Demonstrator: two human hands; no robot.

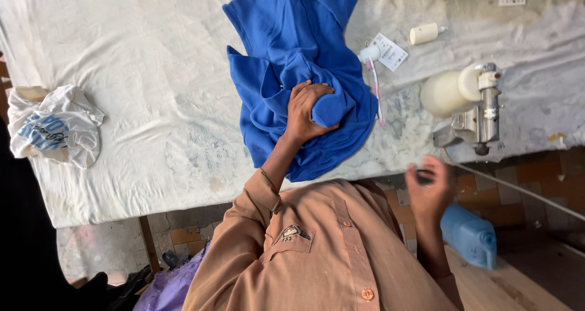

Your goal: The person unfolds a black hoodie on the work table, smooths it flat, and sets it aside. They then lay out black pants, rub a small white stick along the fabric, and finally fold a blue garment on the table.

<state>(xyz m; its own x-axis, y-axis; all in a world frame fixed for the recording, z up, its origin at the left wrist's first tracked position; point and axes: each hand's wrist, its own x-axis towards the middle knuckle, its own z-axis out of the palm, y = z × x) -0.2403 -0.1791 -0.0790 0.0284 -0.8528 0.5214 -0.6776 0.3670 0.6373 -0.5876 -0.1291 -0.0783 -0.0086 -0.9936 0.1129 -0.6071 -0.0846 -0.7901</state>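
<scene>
left hand [306, 111] clenched on blue cloth [298, 49]

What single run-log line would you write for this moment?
left hand: gripping bunched blue garment on white-covered table | right hand: blurred, past table edge, below cream-and-metal tool, grip unclear

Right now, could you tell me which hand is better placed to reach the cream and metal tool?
The right hand, probably: it hangs free close to the cream and metal tool, while the left hand grips the blue garment.
</scene>
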